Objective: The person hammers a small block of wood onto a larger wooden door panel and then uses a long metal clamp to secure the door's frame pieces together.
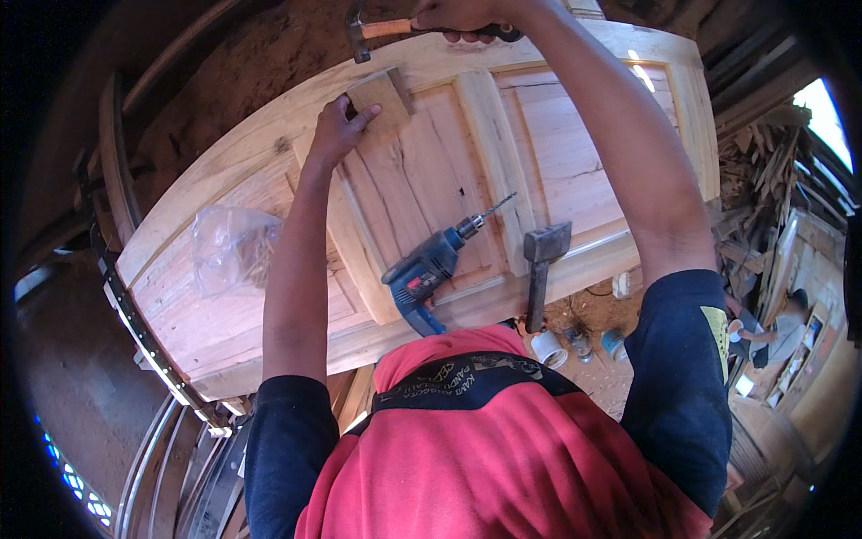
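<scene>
A panelled wooden door (486,135) lies flat in front of me. Near its far edge my left hand (339,128) is closed on a short wooden block (381,97), thumb on top and fingers round the side. My right hand (462,16), at the top of the view, grips the handle of a claw hammer (386,29). The hammer's dark head hangs just beyond the block, at the door's far side. Part of the right hand is cut off by the view's upper edge.
On the door lie a blue power drill (426,269) with a bit fitted, a mallet (546,247) and a clear plastic bag (235,247). A long metal clamp (162,352) spans the left end. Scrap wood (768,184) and another person (779,331) are at the right.
</scene>
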Demonstrator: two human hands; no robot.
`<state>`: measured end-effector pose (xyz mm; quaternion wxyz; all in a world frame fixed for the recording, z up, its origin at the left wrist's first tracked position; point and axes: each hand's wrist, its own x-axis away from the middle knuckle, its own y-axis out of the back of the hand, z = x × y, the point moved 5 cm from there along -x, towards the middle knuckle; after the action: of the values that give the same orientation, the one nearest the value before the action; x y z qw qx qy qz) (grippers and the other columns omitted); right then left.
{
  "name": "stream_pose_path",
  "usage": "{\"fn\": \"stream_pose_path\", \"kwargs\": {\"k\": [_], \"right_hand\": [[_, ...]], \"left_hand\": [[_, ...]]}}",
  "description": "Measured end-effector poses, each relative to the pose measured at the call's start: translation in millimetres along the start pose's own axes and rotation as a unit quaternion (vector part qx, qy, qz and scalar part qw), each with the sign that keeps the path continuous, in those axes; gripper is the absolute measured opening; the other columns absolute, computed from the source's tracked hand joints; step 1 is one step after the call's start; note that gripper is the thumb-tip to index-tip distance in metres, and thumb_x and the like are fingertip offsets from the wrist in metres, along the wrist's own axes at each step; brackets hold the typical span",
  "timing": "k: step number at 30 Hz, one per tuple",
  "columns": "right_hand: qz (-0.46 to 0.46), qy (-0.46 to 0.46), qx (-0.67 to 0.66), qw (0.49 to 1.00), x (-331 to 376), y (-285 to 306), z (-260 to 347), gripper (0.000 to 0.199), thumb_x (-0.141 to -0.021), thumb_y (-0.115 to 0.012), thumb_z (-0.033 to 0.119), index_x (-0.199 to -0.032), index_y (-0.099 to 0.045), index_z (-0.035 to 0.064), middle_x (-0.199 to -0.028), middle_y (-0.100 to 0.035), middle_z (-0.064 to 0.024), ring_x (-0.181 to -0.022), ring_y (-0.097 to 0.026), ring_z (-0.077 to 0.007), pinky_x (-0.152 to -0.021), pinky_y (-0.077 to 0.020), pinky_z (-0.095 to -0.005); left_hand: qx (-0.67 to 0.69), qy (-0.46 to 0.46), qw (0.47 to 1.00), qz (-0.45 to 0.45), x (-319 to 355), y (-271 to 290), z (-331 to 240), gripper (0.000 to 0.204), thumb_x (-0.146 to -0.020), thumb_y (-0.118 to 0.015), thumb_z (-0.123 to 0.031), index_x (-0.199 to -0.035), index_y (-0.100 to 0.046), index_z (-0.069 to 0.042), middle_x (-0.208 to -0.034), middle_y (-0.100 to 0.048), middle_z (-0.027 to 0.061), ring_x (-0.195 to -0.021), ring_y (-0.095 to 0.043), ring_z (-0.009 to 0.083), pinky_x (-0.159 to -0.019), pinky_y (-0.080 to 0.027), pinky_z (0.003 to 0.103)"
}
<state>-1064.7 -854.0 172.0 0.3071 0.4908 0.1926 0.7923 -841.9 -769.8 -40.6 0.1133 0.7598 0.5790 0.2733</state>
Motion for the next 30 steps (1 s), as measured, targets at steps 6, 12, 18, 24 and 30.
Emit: {"fn": "stream_pose_path", "kwargs": {"k": [6, 12, 18, 24, 30], "right_hand": [[-0.001, -0.032, 0.041, 0.999, 21.3, -1.3, 5.4, 0.029, -0.093, -0.052, 0.021, -0.075, -0.064, 0.0023, -0.057, -0.061, -0.0116, -0.044, -0.056, -0.0205, -0.037, -0.0399, -0.0375], [-0.18, 0.024, -0.117, 0.976, 78.4, -59.7, -82.1, 0.038, -0.102, -0.057, 0.039, -0.117, -0.066, 0.0051, -0.066, -0.055, 0.0004, -0.048, -0.051, -0.008, -0.042, -0.0428, -0.0258], [-0.333, -0.09, -0.356, 0.868, 216.2, -250.9, -201.9, 0.027, -0.098, -0.059, 0.026, -0.114, -0.059, 0.0035, -0.072, -0.063, -0.0059, -0.063, -0.06, -0.0134, -0.057, -0.049, -0.032], [-0.354, -0.168, -0.299, 0.87, 351.9, -405.6, -192.4, 0.026, -0.099, -0.058, 0.028, -0.108, -0.057, 0.0037, -0.071, -0.059, -0.0184, -0.066, -0.063, -0.0396, -0.058, -0.0475, -0.0459], [-0.37, -0.125, -0.155, 0.907, 413.9, -484.5, -185.3, 0.028, -0.097, -0.063, 0.032, -0.102, -0.062, 0.0051, -0.077, -0.064, -0.0202, -0.074, -0.068, -0.0391, -0.059, -0.0509, -0.0477]], "left_hand": [[0.0, 0.004, 1.0, 0.002, -0.1, 4.6, -0.1, 0.045, -0.086, -0.081, -0.037, -0.102, -0.068, 0.004, -0.084, -0.072, 0.0105, -0.074, -0.064, 0.0161, -0.07, -0.052, 0.034], [0.229, 0.063, 0.97, -0.051, 43.7, 4.4, 0.3, 0.038, -0.09, -0.078, -0.022, -0.112, -0.062, 0.003, -0.104, -0.069, 0.0084, -0.097, -0.065, 0.0178, -0.081, -0.053, 0.03], [0.166, -0.018, 0.986, -0.013, 187.8, -30.9, -43.8, 0.047, -0.087, -0.079, -0.016, -0.121, -0.052, 0.001, -0.116, -0.065, 0.0143, -0.105, -0.064, 0.0189, -0.086, -0.055, 0.033], [-0.13, -0.329, 0.9, 0.254, 327.5, -152.4, -92.8, 0.029, -0.09, -0.063, -0.012, -0.117, -0.055, -0.003, -0.141, -0.058, 0.0127, -0.131, -0.055, 0.0332, -0.107, -0.047, 0.043], [-0.232, -0.396, 0.881, 0.116, 338.8, -179.2, -45.8, 0.022, -0.088, -0.057, -0.012, -0.108, -0.055, -0.003, -0.147, -0.052, 0.0159, -0.136, -0.05, 0.037, -0.11, -0.044, 0.045]]}}
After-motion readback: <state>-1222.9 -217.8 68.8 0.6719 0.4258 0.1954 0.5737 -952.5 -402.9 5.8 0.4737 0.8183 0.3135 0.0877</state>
